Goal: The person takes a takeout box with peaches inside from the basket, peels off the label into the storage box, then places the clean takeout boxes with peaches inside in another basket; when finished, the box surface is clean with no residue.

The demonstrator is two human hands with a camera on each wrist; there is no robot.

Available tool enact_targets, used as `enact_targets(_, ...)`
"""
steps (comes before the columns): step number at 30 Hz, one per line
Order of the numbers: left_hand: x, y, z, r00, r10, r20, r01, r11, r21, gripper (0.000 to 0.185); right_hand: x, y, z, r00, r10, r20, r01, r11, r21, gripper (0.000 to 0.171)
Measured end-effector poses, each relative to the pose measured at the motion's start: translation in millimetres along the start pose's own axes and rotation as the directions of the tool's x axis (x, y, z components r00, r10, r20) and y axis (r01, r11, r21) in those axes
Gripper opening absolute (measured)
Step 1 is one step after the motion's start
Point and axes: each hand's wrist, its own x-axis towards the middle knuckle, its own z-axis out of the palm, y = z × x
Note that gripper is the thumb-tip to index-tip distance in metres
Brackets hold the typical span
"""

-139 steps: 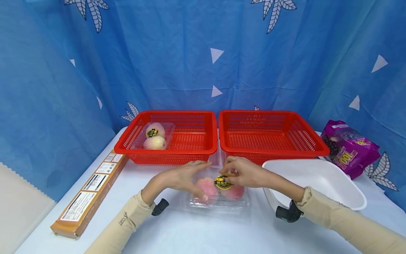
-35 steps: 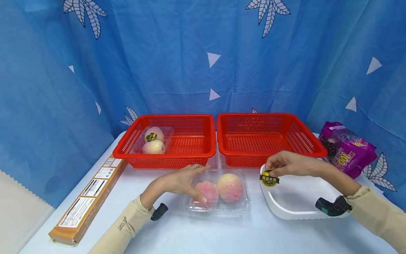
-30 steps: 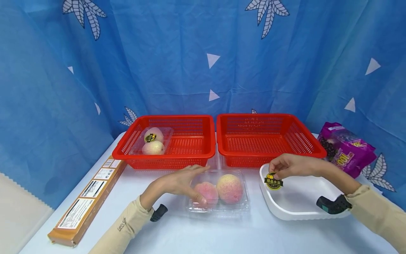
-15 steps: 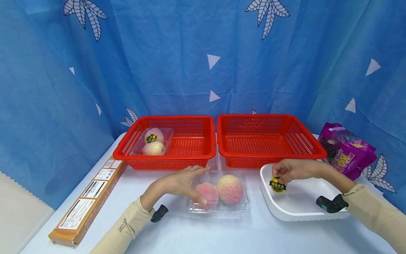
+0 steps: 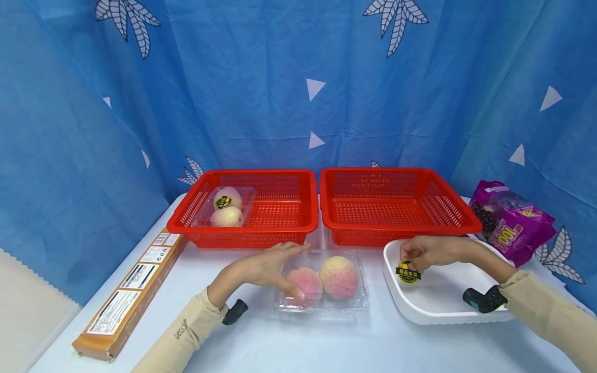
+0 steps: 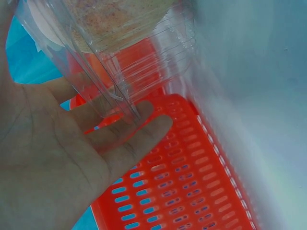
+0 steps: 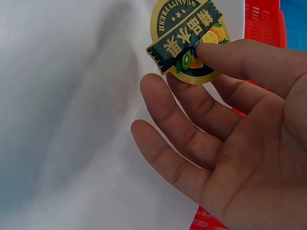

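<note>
Sticker point(image 5: 408, 273), round, black and gold with pictured fruit, is pinched between the thumb and fingers of the right hand point(image 5: 431, 252) above the left part of a white basin point(image 5: 459, 285), inside its rim as seen from the head. At far left, a long brown carton point(image 5: 128, 298) with white printed panels lies obliquely on the white-covered table point(image 5: 303, 342), its far end near the corner of a red slotted basket point(image 5: 242, 230). At the left end of that basket sits a clear package point(image 5: 249, 199) with two fruits point(image 5: 227, 217), the farther one bearing a similar label point(image 5: 223, 202). Next, the left hand point(image 5: 268, 267) rests on the left end of a clear plastic box point(image 5: 322, 305), thumb and fingers spread well apart; the left wrist view shows the fingers nearly straight beside the plastic. Within the box, a pink peach point(image 5: 308, 285) lies at left, close to a yellow-and-pink peach point(image 5: 339, 277) at right. Behind and to the right stands a second red basket point(image 5: 401, 228), just beside the first. In front of it is the basin, with the right hand and its sticker over it; the right wrist view shows the remaining fingers loosely bent. At far right, a purple printed bag point(image 5: 506, 228) leans near a blue curtain point(image 5: 289, 103) patterned with leaves and triangles.
</note>
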Motion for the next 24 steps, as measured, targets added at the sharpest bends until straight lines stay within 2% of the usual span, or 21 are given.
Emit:
enact_targets(11,0.3,0.4,-0.1,1.000,-0.002,0.000,0.002,1.000,-0.005,0.102,6,1,4,0.998,0.056,-0.003,-0.056,0.996,-0.069,0.012)
enact_targets(24,-0.6,0.1,0.1,1.000,-0.008,-0.004,0.008,1.000,-0.010,0.102,13,-1,7,0.991,0.126,0.041,-0.125,0.992,-0.024,0.010)
